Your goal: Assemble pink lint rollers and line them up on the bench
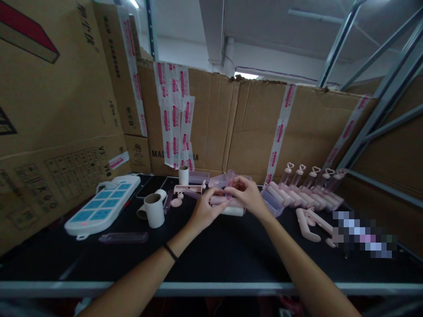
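Observation:
Both my hands meet over the middle of the black table (231, 251). My left hand (206, 210) pinches the end of a pale pink tube-shaped piece (220, 200) lying across the table. My right hand (248, 194) holds a small clear pink cap (229, 181) at the same spot, fingers curled on it. A white roll (234, 211) lies just under my hands. A row of pink tubes with heart-shaped tops (306, 187) leans at the right.
A white power strip with blue sockets (102, 209) lies at the left. Cardboard cores (154, 210) stand near it, and a clear pink cover (124, 238) lies in front. Loose pink handle parts (310, 224) sit at the right. Taped cardboard walls (251, 127) close off the back and sides.

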A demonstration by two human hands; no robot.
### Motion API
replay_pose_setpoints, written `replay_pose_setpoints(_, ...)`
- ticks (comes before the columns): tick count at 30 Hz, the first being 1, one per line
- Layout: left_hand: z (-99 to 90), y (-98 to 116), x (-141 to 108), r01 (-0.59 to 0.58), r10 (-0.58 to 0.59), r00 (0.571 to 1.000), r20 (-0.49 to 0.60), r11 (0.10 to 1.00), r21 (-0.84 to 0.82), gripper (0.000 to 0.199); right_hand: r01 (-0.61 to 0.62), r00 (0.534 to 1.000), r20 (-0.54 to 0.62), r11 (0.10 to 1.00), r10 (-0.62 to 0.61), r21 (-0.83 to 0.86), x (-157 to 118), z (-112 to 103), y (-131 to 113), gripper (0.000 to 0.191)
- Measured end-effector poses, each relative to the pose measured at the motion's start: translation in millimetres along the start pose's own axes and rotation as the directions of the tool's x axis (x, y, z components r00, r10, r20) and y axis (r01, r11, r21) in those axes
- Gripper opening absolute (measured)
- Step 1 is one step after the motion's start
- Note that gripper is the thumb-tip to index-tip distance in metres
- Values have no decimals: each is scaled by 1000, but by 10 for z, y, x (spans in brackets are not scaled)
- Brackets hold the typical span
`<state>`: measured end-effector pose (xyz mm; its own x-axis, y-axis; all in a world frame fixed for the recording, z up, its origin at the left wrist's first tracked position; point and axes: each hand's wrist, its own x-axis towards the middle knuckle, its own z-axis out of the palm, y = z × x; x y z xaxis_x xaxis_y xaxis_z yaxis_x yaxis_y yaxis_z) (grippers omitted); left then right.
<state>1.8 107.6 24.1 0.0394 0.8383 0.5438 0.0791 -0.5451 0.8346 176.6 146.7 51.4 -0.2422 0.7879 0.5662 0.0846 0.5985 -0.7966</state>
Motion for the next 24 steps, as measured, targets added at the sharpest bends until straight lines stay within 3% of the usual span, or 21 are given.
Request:
replay_pose_setpoints(4,-6,-79,5,1,-15,997,72,981,196,22,50,983,182,989,-24,-143,-41,50,-49,29)
replay_pose_setpoints(7,-14,-118,8,-16,-3,997,74,967,253,21,101,982,183,934,-39,-343,81,-133,-21,33)
replay_pose_setpoints(9,-11,-124,1,-33,12,997,82,964,265,17,30,997,77,776,24,-630,257,-381,60,35)
replay_pose_setpoints(10,-7,-125,-4,-36,13,996,84,961,274,17,-58,994,7,602,105,-797,360,-522,123,35)
replay_pose_setpoints(11,-2,-127,-10,-36,12,996,86,958,286,16,-123,987,-50,513,154,-849,461,-661,197,33)
replay_pose_setpoints(14,7,-141,-21,-39,12,996,84,946,323,18,-245,952,-163,328,259,-912,692,-992,456,24)
replay_pose_setpoints(18,-7,-158,-27,-53,27,997,73,925,376,25,-343,887,-275,131,370,-930,780,-1154,761,31)
replay_pose_setpoints(21,-20,-153,-30,-74,41,995,88,913,402,25,-368,856,-311,64,414,-928,756,-1156,905,37)
replay_pose_setpoints(24,-20,-140,-36,-82,47,995,93,903,423,25,-365,859,-305,73,412,-928,729,-1151,953,38)
